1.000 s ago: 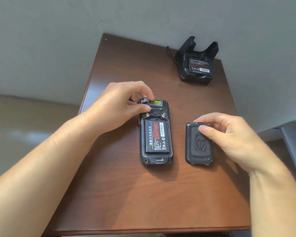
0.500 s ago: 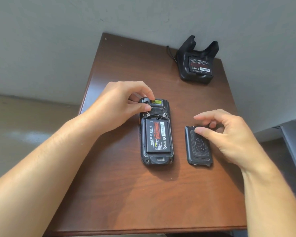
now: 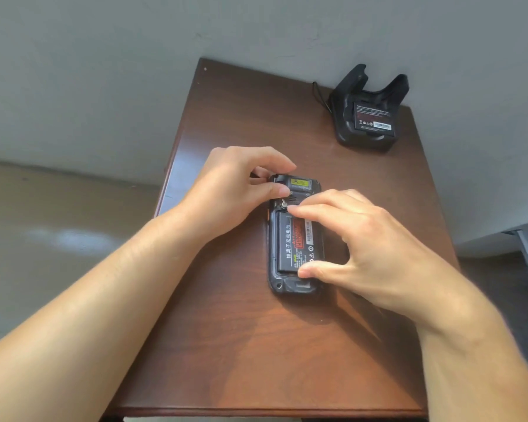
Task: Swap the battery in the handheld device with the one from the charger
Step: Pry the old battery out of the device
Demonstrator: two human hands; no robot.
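Fingers of the left hand pinch the top left corner of the handheld device, which lies face down near the middle of the brown table, apparently to keep it from sliding. Its back cover is off, so the battery sits exposed in its bay. Over it the right hand spans the pack, index fingertip at the upper edge and thumb at the lower, seemingly poised to pry it out. Far right, the charger holds the spare battery upright against the wall.
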